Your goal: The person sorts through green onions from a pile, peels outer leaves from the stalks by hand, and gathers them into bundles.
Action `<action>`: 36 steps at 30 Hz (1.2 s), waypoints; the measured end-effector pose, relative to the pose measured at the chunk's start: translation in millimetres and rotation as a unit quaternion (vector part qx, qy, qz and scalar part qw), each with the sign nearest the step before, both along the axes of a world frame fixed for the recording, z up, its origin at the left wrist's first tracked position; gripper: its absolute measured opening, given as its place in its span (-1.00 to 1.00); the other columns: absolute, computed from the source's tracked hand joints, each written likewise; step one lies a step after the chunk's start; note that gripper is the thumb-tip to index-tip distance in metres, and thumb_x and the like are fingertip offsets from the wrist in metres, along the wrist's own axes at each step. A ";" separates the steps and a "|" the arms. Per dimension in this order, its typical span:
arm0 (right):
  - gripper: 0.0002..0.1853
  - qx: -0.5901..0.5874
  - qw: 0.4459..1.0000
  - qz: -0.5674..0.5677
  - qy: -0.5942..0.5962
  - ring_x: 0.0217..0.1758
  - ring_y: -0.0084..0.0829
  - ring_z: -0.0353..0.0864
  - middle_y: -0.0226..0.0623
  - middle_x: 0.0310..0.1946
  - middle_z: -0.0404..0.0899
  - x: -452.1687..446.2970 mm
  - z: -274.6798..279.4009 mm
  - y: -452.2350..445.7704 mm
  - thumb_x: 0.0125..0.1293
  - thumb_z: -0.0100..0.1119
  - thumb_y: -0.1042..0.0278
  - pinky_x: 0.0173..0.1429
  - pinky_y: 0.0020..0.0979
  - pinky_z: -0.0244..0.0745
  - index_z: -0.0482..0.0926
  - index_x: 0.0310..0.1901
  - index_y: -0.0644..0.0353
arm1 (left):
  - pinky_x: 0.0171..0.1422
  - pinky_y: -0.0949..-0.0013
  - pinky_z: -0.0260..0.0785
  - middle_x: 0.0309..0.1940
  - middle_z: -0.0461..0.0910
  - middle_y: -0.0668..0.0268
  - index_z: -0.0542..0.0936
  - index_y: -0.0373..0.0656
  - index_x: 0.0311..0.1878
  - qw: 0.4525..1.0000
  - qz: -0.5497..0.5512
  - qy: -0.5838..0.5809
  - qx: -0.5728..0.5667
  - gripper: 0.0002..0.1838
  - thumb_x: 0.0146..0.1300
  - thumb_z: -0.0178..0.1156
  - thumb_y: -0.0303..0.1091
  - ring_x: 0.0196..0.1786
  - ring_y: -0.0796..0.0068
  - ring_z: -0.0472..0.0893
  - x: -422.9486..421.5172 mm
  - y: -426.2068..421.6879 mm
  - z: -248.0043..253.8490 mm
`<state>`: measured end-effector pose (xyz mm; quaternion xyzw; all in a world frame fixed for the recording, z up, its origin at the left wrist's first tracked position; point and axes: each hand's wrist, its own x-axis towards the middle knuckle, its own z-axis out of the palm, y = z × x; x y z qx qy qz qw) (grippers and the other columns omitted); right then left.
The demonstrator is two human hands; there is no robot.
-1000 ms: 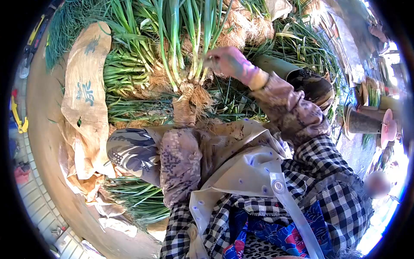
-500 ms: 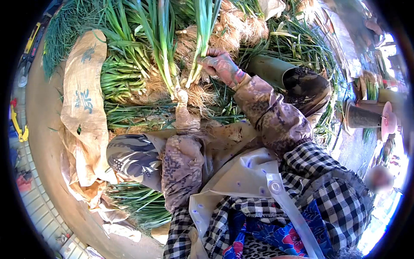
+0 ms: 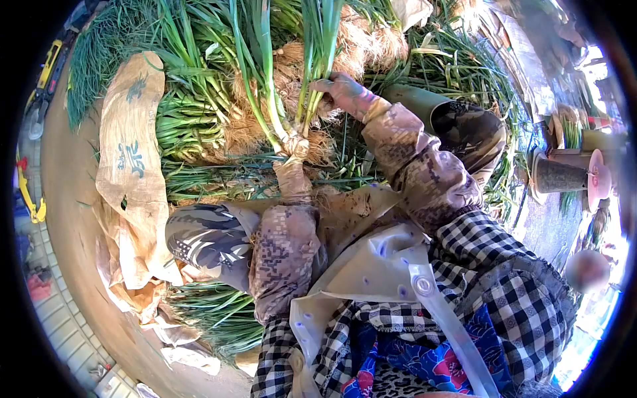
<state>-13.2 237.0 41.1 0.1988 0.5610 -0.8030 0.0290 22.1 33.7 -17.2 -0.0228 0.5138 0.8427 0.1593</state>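
Green onions point(image 3: 264, 69) are pointing to far side, mid-scene; left hand point(image 3: 292, 144) is wrapping tight round pale bottoms point(image 3: 277, 123). Right hand point(image 3: 346, 94) is touching right stalks point(image 3: 310, 109), fingers bent; can't tell if pinching. Probably light, bendy; firm bottoms seeming best hold.

Glare (seemingly sunlight) bleaches the right edge.

So the scallions point(image 3: 260, 73) are out front, stalk bases in the left hand point(image 3: 294, 146), right hand point(image 3: 346, 95) up at their right side. Scallion bundles point(image 3: 192, 129) lie just left of those, then a sack point(image 3: 133, 179) further left, and a boot point(image 3: 413, 101) sits right of the right hand.
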 end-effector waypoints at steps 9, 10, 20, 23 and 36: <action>-0.81 0.366 0.928 -0.037 -0.061 -0.57 -0.29 0.55 -0.16 -0.57 0.56 -3.7 1.1 5.1 0.07 0.19 0.32 -0.49 -0.36 0.46 0.57 -0.37 0.29 | -0.03 0.38 0.45 -0.09 0.48 0.22 0.33 -0.30 0.12 0.998 -0.056 0.036 0.011 -0.46 0.00 0.17 -0.70 -0.12 0.46 0.50 16.4 11.8 23.7; -0.80 0.507 0.862 -0.021 -0.013 -0.52 -0.21 0.55 -0.13 -0.57 0.54 -1.9 -2.5 7.6 0.07 0.15 0.28 -0.41 -0.31 0.46 0.56 -0.39 0.26 | -0.04 0.41 0.44 -0.11 0.49 0.24 0.34 -0.29 0.11 0.997 -0.055 0.055 0.006 -0.44 -0.03 0.21 -0.70 -0.13 0.48 0.50 18.5 14.1 28.6; -0.86 0.720 0.677 0.063 0.137 -0.55 -0.14 0.45 -0.19 -0.60 0.45 24.2 32.7 -18.6 0.10 0.12 0.31 -0.44 -0.31 0.39 0.49 -0.43 0.20 | -0.13 0.47 0.37 -0.22 0.52 0.37 0.48 -0.22 -0.12 1.000 0.010 -0.027 0.001 -0.66 -0.01 0.25 -0.62 -0.23 0.56 0.47 25.4 13.8 55.7; -0.85 0.697 0.679 0.149 0.178 -0.63 -0.33 0.43 -0.22 -0.62 0.39 33.2 27.8 -39.8 0.13 0.13 0.34 -0.51 -0.34 0.36 0.49 -0.30 0.21 | -0.10 0.40 0.42 -0.17 0.49 0.35 0.44 -0.19 -0.05 0.998 0.006 -0.053 0.044 -0.62 0.03 0.26 -0.51 -0.19 0.50 0.48 17.8 19.7 50.6; -0.86 0.046 0.910 -0.307 0.274 -0.58 -0.55 0.39 -0.33 -0.50 0.47 124.7 119.1 144.8 0.20 0.04 0.42 -0.59 -0.63 0.35 0.44 -0.21 0.20 | -0.34 0.28 0.51 -0.22 0.56 0.22 0.45 -0.18 -0.02 0.959 0.000 -0.218 0.178 -0.62 0.14 0.21 -0.23 -0.26 0.34 0.58 -3.8 0.6 34.0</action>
